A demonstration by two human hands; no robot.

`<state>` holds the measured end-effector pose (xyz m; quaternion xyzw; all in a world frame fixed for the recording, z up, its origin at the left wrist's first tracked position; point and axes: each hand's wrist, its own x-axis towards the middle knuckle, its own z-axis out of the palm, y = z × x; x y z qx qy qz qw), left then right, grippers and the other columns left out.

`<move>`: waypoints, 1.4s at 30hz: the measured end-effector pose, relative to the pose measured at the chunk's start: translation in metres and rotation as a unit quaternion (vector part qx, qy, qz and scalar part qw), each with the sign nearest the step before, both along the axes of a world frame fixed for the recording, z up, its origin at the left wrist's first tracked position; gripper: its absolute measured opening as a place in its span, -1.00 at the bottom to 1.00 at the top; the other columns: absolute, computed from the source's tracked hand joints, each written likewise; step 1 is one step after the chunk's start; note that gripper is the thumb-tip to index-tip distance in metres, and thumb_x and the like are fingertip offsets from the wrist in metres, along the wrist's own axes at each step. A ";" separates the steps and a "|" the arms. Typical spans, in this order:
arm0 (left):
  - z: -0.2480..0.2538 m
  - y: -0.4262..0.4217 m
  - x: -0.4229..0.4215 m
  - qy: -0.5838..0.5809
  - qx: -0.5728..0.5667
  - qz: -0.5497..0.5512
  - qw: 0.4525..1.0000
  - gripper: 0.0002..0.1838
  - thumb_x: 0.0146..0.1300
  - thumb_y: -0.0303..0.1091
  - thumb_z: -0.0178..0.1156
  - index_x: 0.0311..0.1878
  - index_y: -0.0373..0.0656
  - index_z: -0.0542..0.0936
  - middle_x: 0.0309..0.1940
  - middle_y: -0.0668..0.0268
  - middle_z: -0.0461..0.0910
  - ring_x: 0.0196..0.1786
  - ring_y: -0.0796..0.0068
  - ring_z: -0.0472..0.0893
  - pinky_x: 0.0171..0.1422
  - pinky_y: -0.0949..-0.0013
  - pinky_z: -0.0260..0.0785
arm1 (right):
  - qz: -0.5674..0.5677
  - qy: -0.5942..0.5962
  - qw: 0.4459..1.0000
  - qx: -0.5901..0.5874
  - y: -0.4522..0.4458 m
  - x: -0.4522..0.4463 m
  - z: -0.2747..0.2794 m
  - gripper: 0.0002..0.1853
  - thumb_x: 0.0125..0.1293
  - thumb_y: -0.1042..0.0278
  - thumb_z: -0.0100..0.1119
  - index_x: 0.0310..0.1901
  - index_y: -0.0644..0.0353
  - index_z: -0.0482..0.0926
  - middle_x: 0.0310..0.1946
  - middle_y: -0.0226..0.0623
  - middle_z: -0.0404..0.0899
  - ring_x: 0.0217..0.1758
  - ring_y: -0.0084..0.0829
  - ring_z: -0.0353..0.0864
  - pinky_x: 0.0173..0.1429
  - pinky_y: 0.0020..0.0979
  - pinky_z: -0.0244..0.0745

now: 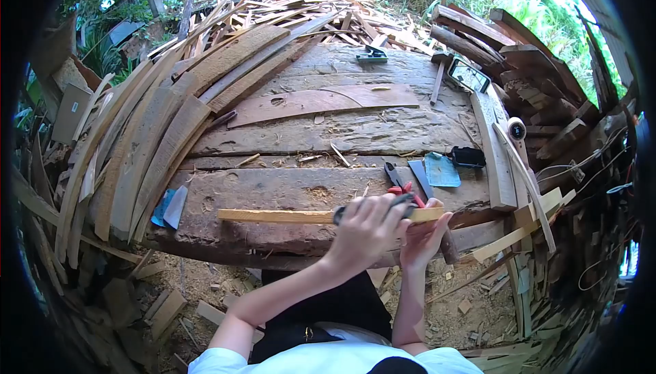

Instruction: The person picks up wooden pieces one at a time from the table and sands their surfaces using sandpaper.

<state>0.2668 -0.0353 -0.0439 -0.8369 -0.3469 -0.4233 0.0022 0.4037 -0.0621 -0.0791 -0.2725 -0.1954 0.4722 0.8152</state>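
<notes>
A narrow, light-coloured wooden strip (273, 216) lies crosswise along the bench's near edge. My left hand (369, 229) is closed over a dark tool (339, 216) that sits against the strip; most of it hides under my fingers, so its exact kind is unclear. Around the strip's right end, my right hand (421, 240) is closed, thumb up at the near side. Just beyond my hands are red-handled pliers (396, 180), a flat dark blade-like piece (420, 179) and a blue sheet of sandpaper (442, 170).
Curved planks (164, 114) stack along the left of the worn wooden bench (273, 183). A thin board (321, 104), a green hand plane (372, 54), a hammer (438, 77) and a phone (469, 75) lie farther back. Timber (540, 66) is piled at right.
</notes>
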 end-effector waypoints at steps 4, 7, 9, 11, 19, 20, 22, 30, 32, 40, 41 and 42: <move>-0.010 0.002 -0.071 0.028 -0.024 0.087 0.996 -0.76 0.44 -0.16 0.14 -0.13 -0.14 0.62 -0.25 0.23 0.63 -0.21 0.32 0.60 -0.02 0.20 0.39 | 0.021 -0.043 0.999 -0.017 -0.001 -0.008 0.008 -0.49 0.53 -0.27 -0.17 -0.06 0.10 0.34 -0.28 -0.34 0.54 -0.46 -0.52 0.64 -0.55 -0.59 0.55; -0.023 0.007 -0.133 0.056 -0.089 0.172 0.979 -0.76 0.47 -0.19 0.10 -0.17 -0.15 0.62 -0.34 0.24 0.60 -0.25 0.29 0.59 -0.03 0.16 0.39 | 0.035 -0.055 0.998 -0.008 -0.001 -0.008 0.008 -0.48 0.53 -0.28 -0.18 -0.06 0.11 0.34 -0.33 -0.30 0.52 -0.49 -0.48 0.63 -0.53 -0.57 0.56; -0.026 0.010 -0.160 0.054 -0.107 0.196 0.973 -0.75 0.48 -0.20 0.08 -0.18 -0.16 0.61 -0.36 0.24 0.59 -0.27 0.27 0.59 -0.05 0.15 0.39 | 0.028 -0.061 0.998 -0.008 0.000 -0.008 0.008 -0.48 0.53 -0.28 -0.20 -0.07 0.11 0.33 -0.36 -0.31 0.51 -0.54 -0.45 0.61 -0.56 -0.57 0.53; -0.026 0.013 -0.175 0.024 -0.099 0.263 0.959 -0.75 0.48 -0.22 0.06 -0.21 -0.18 0.60 -0.40 0.22 0.55 -0.30 0.23 0.58 -0.07 0.14 0.39 | 0.035 -0.069 0.997 -0.001 -0.001 -0.007 0.007 -0.48 0.54 -0.28 -0.21 -0.07 0.11 0.32 -0.39 -0.31 0.50 -0.55 -0.45 0.60 -0.57 -0.57 0.51; -0.006 0.011 -0.078 -0.033 -0.059 0.069 0.995 -0.76 0.43 -0.23 0.11 -0.30 -0.17 0.57 -0.42 0.21 0.55 -0.31 0.22 0.58 -0.12 0.16 0.36 | 0.016 -0.016 0.999 -0.031 0.001 -0.004 -0.001 -0.52 0.54 -0.26 -0.20 -0.05 0.06 0.32 -0.44 -0.29 0.53 -0.61 -0.36 0.58 -0.55 -0.43 0.53; 0.000 0.009 -0.064 -0.036 -0.058 0.068 0.995 -0.76 0.43 -0.23 0.11 -0.30 -0.17 0.57 -0.42 0.21 0.55 -0.31 0.22 0.58 -0.12 0.16 0.36 | 0.034 -0.047 0.998 -0.024 0.000 -0.006 0.003 -0.53 0.54 -0.26 -0.20 -0.04 0.05 0.32 -0.43 -0.28 0.54 -0.59 -0.34 0.59 -0.53 -0.40 0.54; 0.009 0.007 -0.045 -0.044 -0.049 0.051 0.997 -0.81 0.39 -0.31 0.16 -0.31 -0.19 0.60 -0.40 0.19 0.56 -0.32 0.16 0.58 -0.15 0.12 0.35 | 0.078 -0.078 0.994 0.019 -0.002 0.001 0.000 -0.55 0.55 -0.24 -0.20 -0.03 0.03 0.31 -0.41 -0.26 0.56 -0.57 -0.31 0.62 -0.52 -0.38 0.58; -0.013 0.015 -0.107 -0.008 -0.062 0.117 0.991 -0.74 0.38 -0.27 0.15 -0.44 -0.16 0.57 -0.55 0.27 0.52 -0.44 0.28 0.56 -0.26 0.18 0.34 | 0.038 -0.047 0.998 0.007 -0.001 -0.002 0.002 -0.56 0.55 -0.22 -0.18 -0.05 0.05 0.31 -0.42 -0.27 0.56 -0.61 -0.29 0.62 -0.57 -0.35 0.60; -0.015 0.015 -0.141 0.010 -0.047 0.154 0.987 -0.74 0.37 -0.30 0.13 -0.45 -0.17 0.57 -0.56 0.25 0.52 -0.45 0.24 0.54 -0.28 0.16 0.32 | 0.047 -0.035 0.998 0.012 -0.001 0.002 -0.001 -0.56 0.55 -0.21 -0.18 -0.06 0.06 0.31 -0.42 -0.26 0.56 -0.61 -0.30 0.62 -0.58 -0.35 0.60; -0.030 0.008 -0.257 0.024 -0.072 0.269 0.960 -0.70 0.45 -0.32 0.01 -0.41 -0.24 0.55 -0.48 0.12 0.52 -0.37 0.07 0.53 -0.24 0.08 0.31 | 0.049 -0.030 0.998 0.031 -0.001 -0.002 0.008 -0.55 0.58 -0.18 -0.22 -0.10 0.13 0.30 -0.47 -0.30 0.41 -0.62 -0.34 0.57 -0.57 -0.43 0.54; -0.029 0.008 -0.262 0.000 -0.083 0.307 0.948 -0.69 0.47 -0.32 -0.01 -0.39 -0.24 0.55 -0.48 0.11 0.52 -0.36 0.05 0.54 -0.23 0.07 0.31 | 0.049 -0.029 0.998 0.030 0.000 -0.002 0.007 -0.55 0.58 -0.18 -0.22 -0.10 0.13 0.30 -0.47 -0.30 0.41 -0.62 -0.34 0.57 -0.57 -0.43 0.54; -0.024 0.007 -0.265 -0.019 -0.090 0.330 0.939 -0.68 0.51 -0.32 -0.05 -0.34 -0.27 0.56 -0.45 0.09 0.54 -0.33 0.06 0.56 -0.19 0.08 0.34 | 0.019 -0.004 1.000 0.010 0.001 -0.003 0.005 -0.56 0.58 -0.16 -0.21 -0.09 0.13 0.30 -0.44 -0.30 0.41 -0.61 -0.35 0.57 -0.54 -0.42 0.56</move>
